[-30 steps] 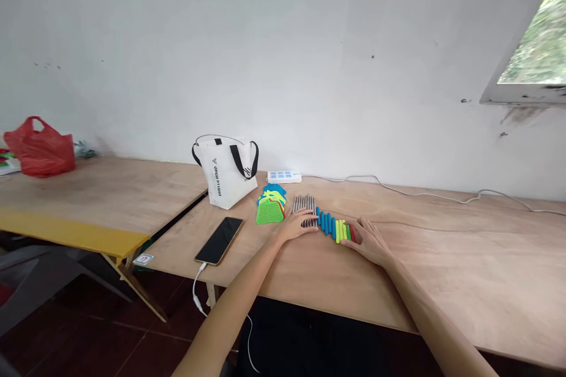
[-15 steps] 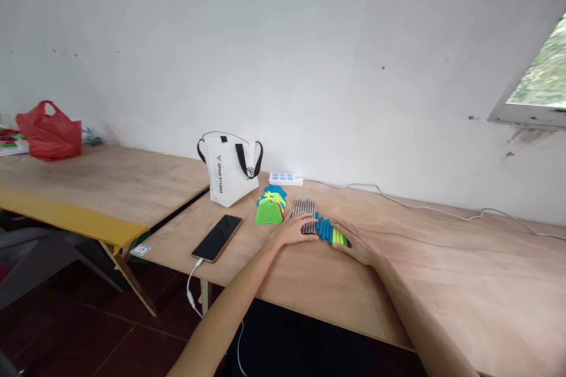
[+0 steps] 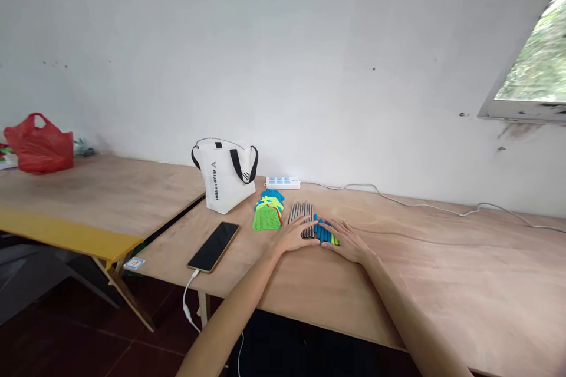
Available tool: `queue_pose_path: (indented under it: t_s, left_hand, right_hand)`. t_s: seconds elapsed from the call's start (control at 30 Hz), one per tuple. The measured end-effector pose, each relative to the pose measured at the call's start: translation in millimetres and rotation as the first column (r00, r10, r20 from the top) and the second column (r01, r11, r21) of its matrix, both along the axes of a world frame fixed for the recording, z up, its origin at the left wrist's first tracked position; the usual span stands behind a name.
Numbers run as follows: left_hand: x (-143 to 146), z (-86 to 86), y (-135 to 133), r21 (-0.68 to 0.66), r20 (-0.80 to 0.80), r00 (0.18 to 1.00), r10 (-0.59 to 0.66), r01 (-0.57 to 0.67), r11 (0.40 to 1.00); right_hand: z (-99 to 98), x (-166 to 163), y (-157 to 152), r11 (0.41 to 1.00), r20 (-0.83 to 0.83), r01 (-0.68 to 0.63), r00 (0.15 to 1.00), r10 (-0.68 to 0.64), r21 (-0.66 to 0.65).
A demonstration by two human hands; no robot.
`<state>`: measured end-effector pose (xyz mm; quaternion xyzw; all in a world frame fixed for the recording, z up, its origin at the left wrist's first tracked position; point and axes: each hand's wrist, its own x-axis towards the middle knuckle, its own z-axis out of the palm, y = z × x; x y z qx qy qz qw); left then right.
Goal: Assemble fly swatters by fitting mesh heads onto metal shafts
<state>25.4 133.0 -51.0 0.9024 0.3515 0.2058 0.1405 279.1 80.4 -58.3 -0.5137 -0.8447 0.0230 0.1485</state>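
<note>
Just below frame centre, left hand [image 3: 289, 239] spans slim silvery rods [image 3: 302, 210]; right hand [image 3: 350, 244], blue and yellow-green sticks [image 3: 323, 232]. Grips loosely spread.

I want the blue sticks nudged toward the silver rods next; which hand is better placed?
Probably the right hand: it reaches over the blue sticks from the side opposite the silver rods, which the left hand partly covers.

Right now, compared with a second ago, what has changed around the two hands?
The right hand has slid left, nearer the left hand. The blue sticks and yellow-green sticks are packed closer together; the green and red ones no longer show. The left hand remains over the metal rods; phone and white bag stayed put.
</note>
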Motion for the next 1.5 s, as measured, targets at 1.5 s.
queue_pose_path:
  t_s: [1.5]
  left_hand:
    - [-30.9,5.7,17.5,0.106,0.088,0.994,0.062,-0.072,0.992]
  right_hand:
    - [-6.3,17.9,-12.5,0.963,-0.063,0.194,0.981,-0.185,0.185]
